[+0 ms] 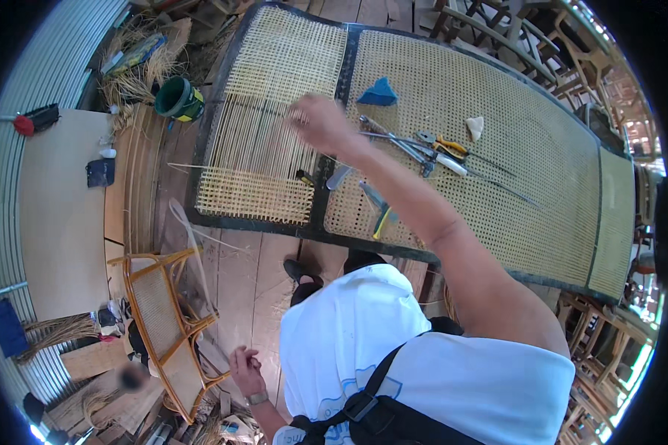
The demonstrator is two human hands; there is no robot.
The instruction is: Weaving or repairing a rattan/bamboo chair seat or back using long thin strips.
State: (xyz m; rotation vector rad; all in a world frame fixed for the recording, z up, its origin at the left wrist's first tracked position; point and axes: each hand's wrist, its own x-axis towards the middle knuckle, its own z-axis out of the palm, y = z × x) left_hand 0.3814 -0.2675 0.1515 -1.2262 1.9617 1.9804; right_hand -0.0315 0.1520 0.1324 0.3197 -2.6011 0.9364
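My right hand (pixel 319 122) reaches over the left section of a dark-framed cane panel (pixel 274 44). Its fingers are blurred by motion, so what they hold, if anything, cannot be made out. Beneath it lie loose parallel cane strands (pixel 237 141), with close weaving above and below them. A thin dark rod (pixel 234 104) crosses these strands and runs toward my fingers. Low beside my body hangs my left hand (pixel 246 371), its fingers loosely bent and apart, with no held thing visible. The nearest thing to it is a rattan chair (pixel 156 304) with cane panels.
On the panel's wider section lie pliers (pixel 451 145), several long tools, a blue piece (pixel 378 92), a white scrap (pixel 475 127) and a yellow-handled tool (pixel 381 222). A green bucket (pixel 178 99) stands left. A pale strip (pixel 189 230) curves above the floor. Wooden frames (pixel 601 348) crowd the right.
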